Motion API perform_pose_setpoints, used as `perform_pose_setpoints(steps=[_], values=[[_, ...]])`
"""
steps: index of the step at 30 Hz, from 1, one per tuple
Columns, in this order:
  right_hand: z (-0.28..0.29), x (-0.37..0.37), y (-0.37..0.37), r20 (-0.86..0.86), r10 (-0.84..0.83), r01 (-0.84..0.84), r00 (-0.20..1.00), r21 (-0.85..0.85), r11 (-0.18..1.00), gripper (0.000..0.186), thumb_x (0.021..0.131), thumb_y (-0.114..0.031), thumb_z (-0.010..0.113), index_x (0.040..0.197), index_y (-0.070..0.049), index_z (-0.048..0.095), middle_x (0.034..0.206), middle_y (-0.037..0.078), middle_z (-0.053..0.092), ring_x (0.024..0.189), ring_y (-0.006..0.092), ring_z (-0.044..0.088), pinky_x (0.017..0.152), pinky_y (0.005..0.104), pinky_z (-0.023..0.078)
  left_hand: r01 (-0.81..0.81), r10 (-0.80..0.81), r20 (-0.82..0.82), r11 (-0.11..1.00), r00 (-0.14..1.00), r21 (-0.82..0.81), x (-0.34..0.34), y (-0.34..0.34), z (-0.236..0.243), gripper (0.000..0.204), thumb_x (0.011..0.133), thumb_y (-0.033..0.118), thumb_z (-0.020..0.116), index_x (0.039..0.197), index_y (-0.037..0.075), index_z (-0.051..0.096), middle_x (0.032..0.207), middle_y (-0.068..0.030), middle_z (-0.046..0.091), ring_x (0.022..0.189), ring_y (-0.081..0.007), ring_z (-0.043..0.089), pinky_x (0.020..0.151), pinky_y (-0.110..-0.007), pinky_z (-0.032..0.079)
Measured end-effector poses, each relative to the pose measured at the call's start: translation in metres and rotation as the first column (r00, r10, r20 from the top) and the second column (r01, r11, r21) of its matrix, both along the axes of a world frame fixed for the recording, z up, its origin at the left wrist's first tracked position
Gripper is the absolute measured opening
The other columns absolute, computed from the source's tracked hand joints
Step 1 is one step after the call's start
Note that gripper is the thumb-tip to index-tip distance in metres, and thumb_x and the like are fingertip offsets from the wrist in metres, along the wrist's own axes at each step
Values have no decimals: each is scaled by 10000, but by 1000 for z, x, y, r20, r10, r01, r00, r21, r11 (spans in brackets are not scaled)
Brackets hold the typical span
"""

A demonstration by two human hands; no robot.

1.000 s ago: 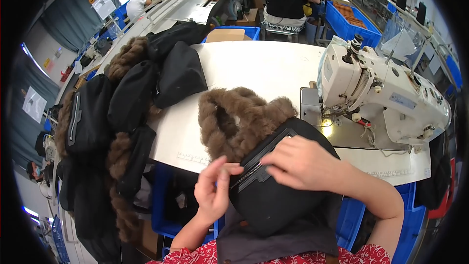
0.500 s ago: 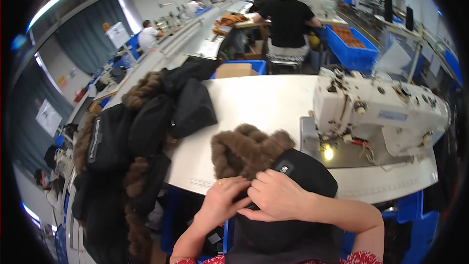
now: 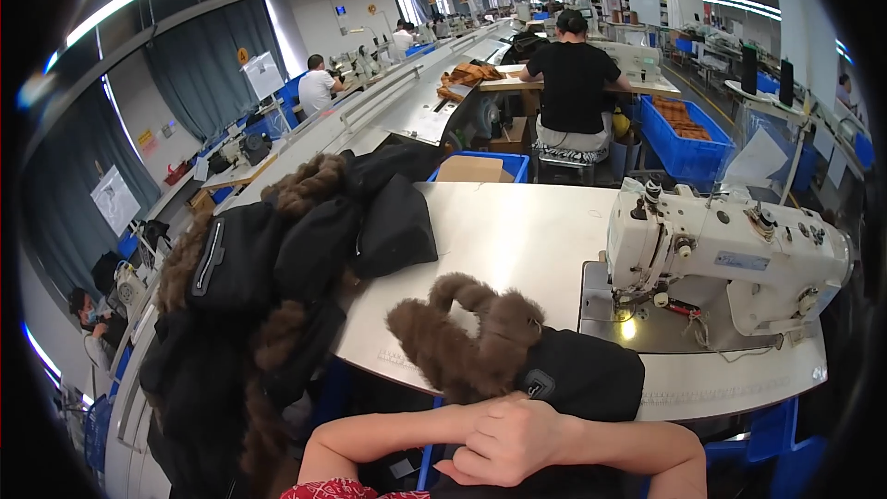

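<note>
Hands crossed over the bag, zip out of sight

From where I stand, the big change is in the arms. A moment ago the hands worked side by side along the zip; now the forearms meet across the bag's near side. The right hand (image 3: 513,444) has come over the left hand (image 3: 494,407), which is mostly covered. The right one is clenched, fingers curled inward, but whether it pinches cloth I can't tell; the left one's grip is hidden too.

The black bag (image 3: 591,365) sits at the front edge of the white table (image 3: 517,231), just short of the sewing machine (image 3: 730,254) and apart from its needle. Its dark patch (image 3: 539,383) shows beside the hands, and the brown fur strap (image 3: 504,337) now stands up in a looser loop.

To my mind, this means the work remains handwork, away from the stitching, and how the zip stands can't be judged just now. Over to the left, the pile of black bags (image 3: 314,249) stays put.
</note>
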State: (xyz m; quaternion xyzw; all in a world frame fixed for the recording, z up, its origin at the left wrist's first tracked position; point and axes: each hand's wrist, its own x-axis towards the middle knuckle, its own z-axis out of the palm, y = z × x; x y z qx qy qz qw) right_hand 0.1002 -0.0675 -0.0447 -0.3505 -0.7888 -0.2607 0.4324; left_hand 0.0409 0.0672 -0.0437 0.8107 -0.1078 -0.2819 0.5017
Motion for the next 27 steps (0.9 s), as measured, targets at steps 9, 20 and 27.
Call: perform_pose_setpoints(steps=[9, 20, 27], values=[[11, -5, 22, -8, -228, 227, 974, -67, 972, 311, 845, -243, 674, 623, -119, 494, 572, -16, 420, 551, 133, 471, 515, 266, 349, -60, 62, 28, 997, 998, -46, 11, -19, -35, 472, 853, 123, 657, 1271, -12, 484, 1213, -89, 563, 1126, -156, 515, 947, -318, 430], [5, 47, -39, -362, -542, 494, 758, -224, 840, 162, 766, -134, 746, 896, -81, 666, 1025, 69, 685, 928, 264, 643, 835, 388, 498, -336, 338, 67, 941, 939, -35, -12, -6, -21, 745, 812, 186, 728, 1440, -6, 376, 1495, -120, 373, 1381, -185, 327, 1151, -323, 255], [-53, 70, -75, -657, -613, 108, 440, -639, 762, 430, 966, -313, 593, 1290, -38, 530, 1229, 152, 602, 1125, 287, 583, 947, 352, 444, -411, 475, 243, 871, 846, -270, -8, 27, -52, 731, 834, 160, 722, 1454, -17, 378, 1485, -142, 419, 1349, -223, 405, 1134, -352, 310]])
